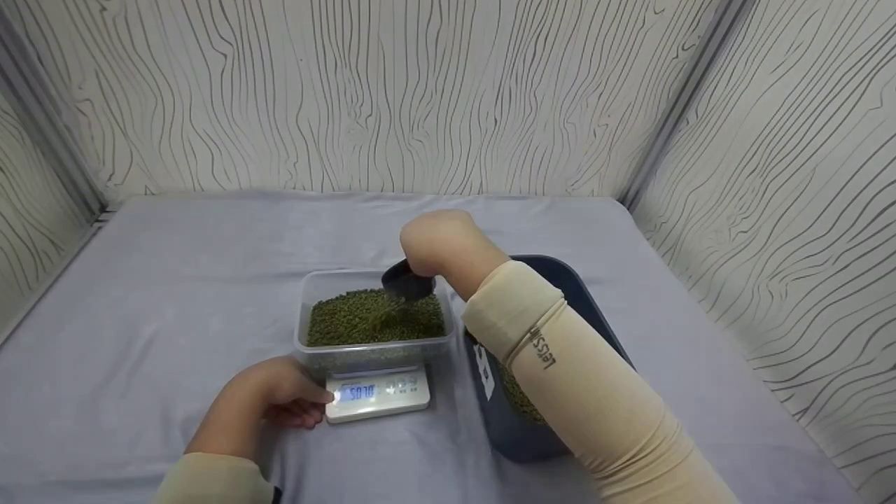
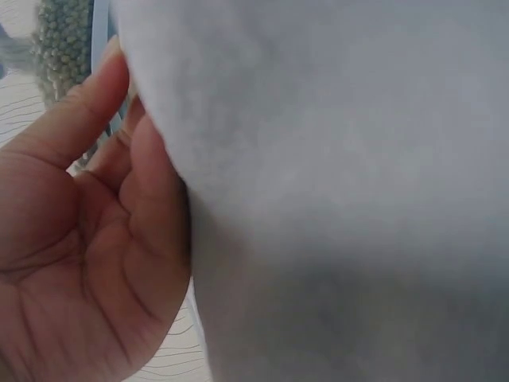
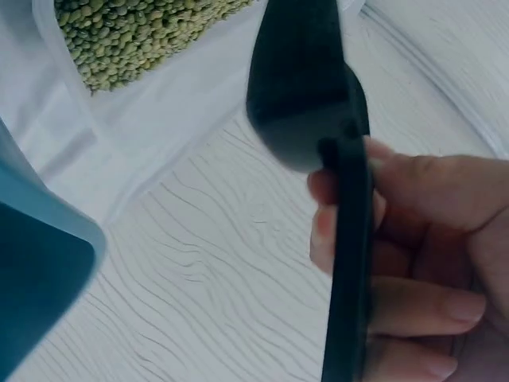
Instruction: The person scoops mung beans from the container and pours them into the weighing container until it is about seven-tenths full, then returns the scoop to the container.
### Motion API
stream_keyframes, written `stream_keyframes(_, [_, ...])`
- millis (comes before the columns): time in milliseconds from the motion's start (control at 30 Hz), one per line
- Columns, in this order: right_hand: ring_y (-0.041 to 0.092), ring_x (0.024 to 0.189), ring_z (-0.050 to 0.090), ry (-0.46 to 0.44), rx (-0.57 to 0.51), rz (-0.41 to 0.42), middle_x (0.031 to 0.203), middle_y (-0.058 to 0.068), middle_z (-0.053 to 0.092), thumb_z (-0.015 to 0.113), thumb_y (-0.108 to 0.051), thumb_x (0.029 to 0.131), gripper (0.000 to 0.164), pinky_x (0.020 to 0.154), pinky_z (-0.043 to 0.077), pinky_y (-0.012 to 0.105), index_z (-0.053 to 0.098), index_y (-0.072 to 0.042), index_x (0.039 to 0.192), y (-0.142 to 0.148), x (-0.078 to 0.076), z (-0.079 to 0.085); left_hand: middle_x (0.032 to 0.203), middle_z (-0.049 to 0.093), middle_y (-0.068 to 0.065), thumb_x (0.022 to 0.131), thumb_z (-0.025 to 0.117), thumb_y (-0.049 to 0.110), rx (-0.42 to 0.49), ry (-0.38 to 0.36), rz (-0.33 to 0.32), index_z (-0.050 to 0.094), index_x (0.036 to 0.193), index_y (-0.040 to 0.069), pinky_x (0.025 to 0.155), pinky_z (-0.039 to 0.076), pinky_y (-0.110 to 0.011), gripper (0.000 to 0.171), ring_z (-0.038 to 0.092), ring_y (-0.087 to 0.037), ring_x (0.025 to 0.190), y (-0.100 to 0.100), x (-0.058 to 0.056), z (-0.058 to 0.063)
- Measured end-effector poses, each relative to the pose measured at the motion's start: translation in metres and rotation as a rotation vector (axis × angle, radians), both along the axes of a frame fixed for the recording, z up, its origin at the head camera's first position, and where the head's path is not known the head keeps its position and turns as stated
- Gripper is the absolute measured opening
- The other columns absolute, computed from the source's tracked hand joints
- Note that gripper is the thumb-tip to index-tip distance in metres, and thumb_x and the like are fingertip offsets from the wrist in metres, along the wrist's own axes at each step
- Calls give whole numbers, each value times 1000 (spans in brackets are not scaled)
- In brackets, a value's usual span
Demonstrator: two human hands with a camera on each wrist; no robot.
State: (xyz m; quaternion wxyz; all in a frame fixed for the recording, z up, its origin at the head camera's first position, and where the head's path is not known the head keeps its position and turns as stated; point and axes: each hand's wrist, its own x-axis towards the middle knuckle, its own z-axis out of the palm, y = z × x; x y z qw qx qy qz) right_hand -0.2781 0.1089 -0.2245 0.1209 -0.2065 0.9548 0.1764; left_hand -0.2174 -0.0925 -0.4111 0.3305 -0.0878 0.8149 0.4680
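My right hand grips the handle of a black scoop, thumb on one side and fingers on the other. The scoop is tipped over a clear plastic container, and green mung beans fall from it onto the beans inside. Beneath the container's near side sits a white kitchen scale with a lit display. At its left edge is my left hand, thumb touching the scale and fingers loosely bent beside it. Cloth fills much of the left wrist view, next to the left palm.
A dark blue bin with more mung beans stands right of the container, partly covered by my right forearm. A white label shows on its left side. Grey-lilac cloth covers the table, and wood-grain-patterned panels rise behind and at the sides.
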Motion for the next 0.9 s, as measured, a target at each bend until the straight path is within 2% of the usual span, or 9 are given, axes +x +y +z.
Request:
stream_keyframes(167, [16, 63, 42, 88, 27, 13, 72, 0, 52, 49, -15, 89, 18, 55, 42, 32, 54, -16, 72, -4, 6, 0, 64, 63, -6, 80, 69, 16, -1, -3, -2, 65, 75, -1, 54, 52, -22, 19, 60, -11, 54, -1, -1, -1])
stream_keyframes(300, [16, 66, 46, 117, 22, 30, 77, 0, 57, 50, -15, 89, 15, 63, 49, 36, 57, -16, 76, -5, 8, -1, 64, 63, -5, 80, 70, 16, -2, -6, -3, 64, 75, -1, 54, 52, -22, 18, 59, -11, 54, -1, -1, -1])
stream_keyframes(433, [18, 68, 48, 137, -1, 58, 81, 1, 60, 51, -14, 87, 12, 67, 51, 39, 59, -15, 78, -5, 7, -2, 64, 63, -5, 80, 70, 17, -2, -7, 3, 65, 75, 0, 54, 52, -22, 18, 59, -10, 54, -1, -1, 0])
stream_keyframes(700, [17, 68, 47, 102, 2, 37, 80, 1, 59, 55, -14, 86, 7, 65, 49, 37, 60, -15, 80, 3, 1, -5, 64, 63, -6, 80, 70, 15, -13, -12, 15, 64, 75, 0, 54, 52, -22, 17, 59, -11, 53, 1, -1, 0])
stream_keyframes(900, [17, 64, 45, 36, -55, 24, 73, -1, 54, 53, -16, 87, 10, 57, 42, 33, 60, -14, 80, 8, -3, -5, 64, 63, -6, 79, 70, 15, -4, -3, 10, 64, 75, 0, 54, 52, -22, 17, 59, -11, 54, 0, 0, 1])
